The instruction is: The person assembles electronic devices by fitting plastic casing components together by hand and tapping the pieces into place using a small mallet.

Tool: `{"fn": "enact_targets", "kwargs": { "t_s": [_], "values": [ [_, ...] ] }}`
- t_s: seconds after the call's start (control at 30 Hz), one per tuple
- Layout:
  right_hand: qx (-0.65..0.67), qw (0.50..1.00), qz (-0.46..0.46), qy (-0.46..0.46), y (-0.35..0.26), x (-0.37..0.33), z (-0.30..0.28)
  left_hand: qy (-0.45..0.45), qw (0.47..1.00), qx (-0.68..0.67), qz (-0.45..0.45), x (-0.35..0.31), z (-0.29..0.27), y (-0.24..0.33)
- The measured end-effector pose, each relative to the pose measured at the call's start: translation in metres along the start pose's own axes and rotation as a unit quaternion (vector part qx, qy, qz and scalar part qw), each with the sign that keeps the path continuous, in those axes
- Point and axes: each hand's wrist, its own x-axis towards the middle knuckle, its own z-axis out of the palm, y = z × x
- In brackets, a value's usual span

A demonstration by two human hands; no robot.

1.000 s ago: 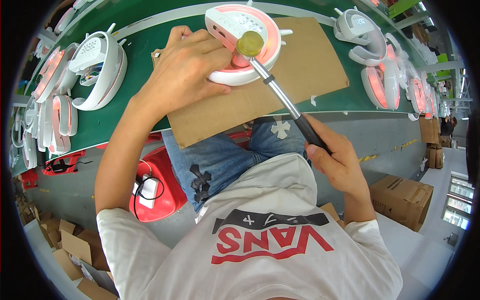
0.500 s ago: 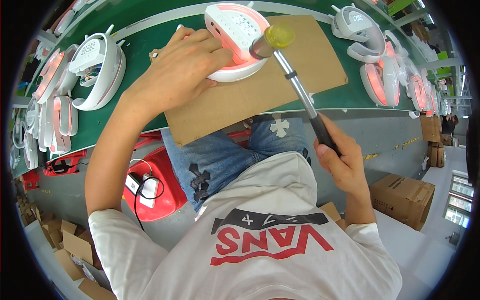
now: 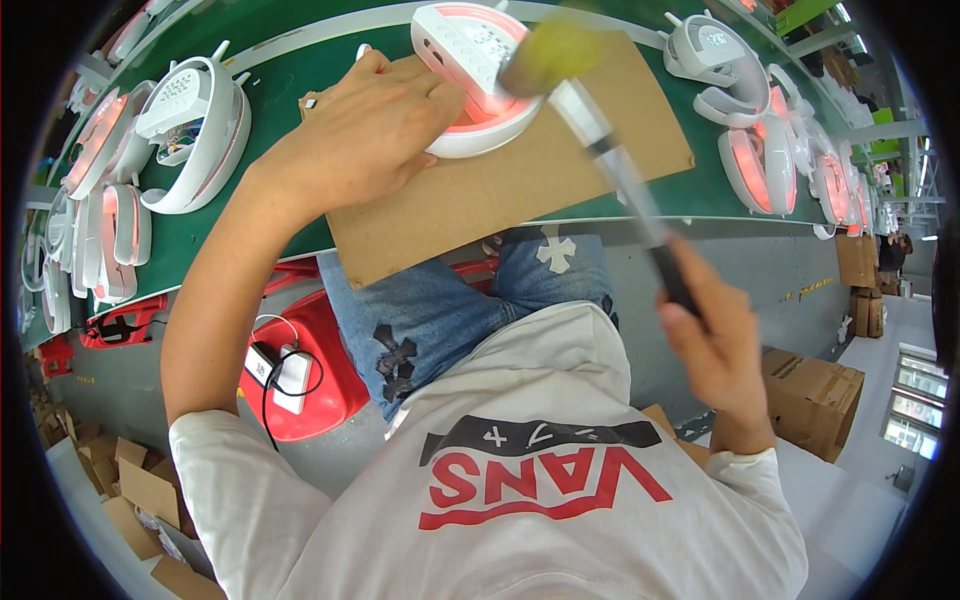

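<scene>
On cardboard sheet (image 3: 560, 190), left hand (image 3: 375, 125) presses white casing (image 3: 470, 70); right hand (image 3: 715, 335) clenches mallet (image 3: 600, 140) handle. Casing looks rigid, light; steady by rim.

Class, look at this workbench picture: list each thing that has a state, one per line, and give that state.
Left hand: flat on the cardboard, fingers against the round device.
Right hand: closed around the mallet's dark grip.
Yellow-headed mallet: raised, blurred, head over the device.
Round white device with pink rim: lying on the sheet.
Brown cardboard sheet: flat, overhanging the green belt.
Red stool: holds a white charger, cable attached.
</scene>
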Motion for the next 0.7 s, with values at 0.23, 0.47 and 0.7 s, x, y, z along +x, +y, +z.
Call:
{"fn": "enact_targets", "kwargs": {
  "t_s": [0.23,0.47,0.7],
  "values": [
    [-0.006,0.998,0.05,-0.026,0.002,0.0,0.007,0.04,0.999,0.02,-0.018,0.004,0.007,0.008],
    [-0.011,0.999,0.024,-0.023,0.0,0.004,0.001,-0.07,0.994,0.035,-0.073,0.008,0.002,0.008],
    [0.006,0.999,0.043,-0.015,0.001,0.001,0.004,0.166,0.98,-0.092,-0.059,-0.033,-0.005,-0.033]
  ]
}}
